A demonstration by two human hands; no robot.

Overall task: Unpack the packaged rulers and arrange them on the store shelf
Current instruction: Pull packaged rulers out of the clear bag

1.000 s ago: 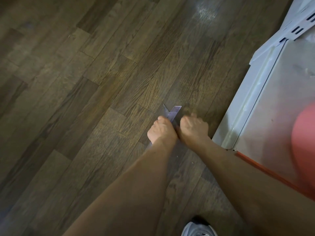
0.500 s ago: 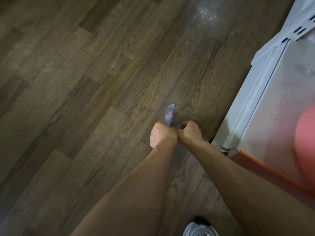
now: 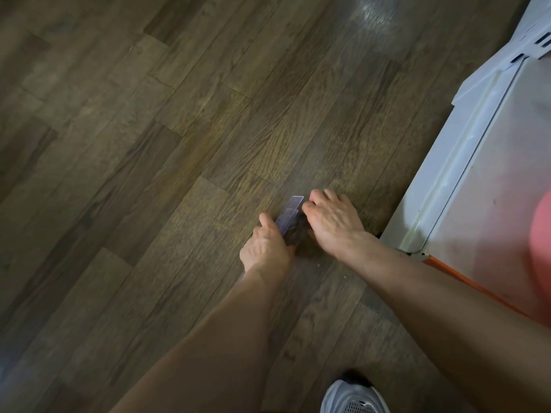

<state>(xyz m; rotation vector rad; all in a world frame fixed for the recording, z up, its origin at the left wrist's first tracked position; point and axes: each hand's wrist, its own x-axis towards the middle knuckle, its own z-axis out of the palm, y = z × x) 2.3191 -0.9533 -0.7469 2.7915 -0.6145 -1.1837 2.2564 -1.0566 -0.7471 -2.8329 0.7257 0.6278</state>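
Clear purple rulers stick up and forward out of my left hand, which is shut on their lower part. Two ruler ends show, one slightly ahead of the other. My right hand is just to the right of them, fingers curled, with its fingertips at the rulers' upper end. A dark, glossy bit of wrapping seems to sit between the two hands; I cannot tell which hand holds it. Both hands hover over the wood floor.
A white store shelf with a grey deck runs along the right, with an orange edge strip at its near end. A blurred pink shape is at far right. My grey shoe stands at the bottom.
My hands were pressed together around the rulers; now they have come apart, the right hand moving up and right, and a second ruler end shows beside the first.
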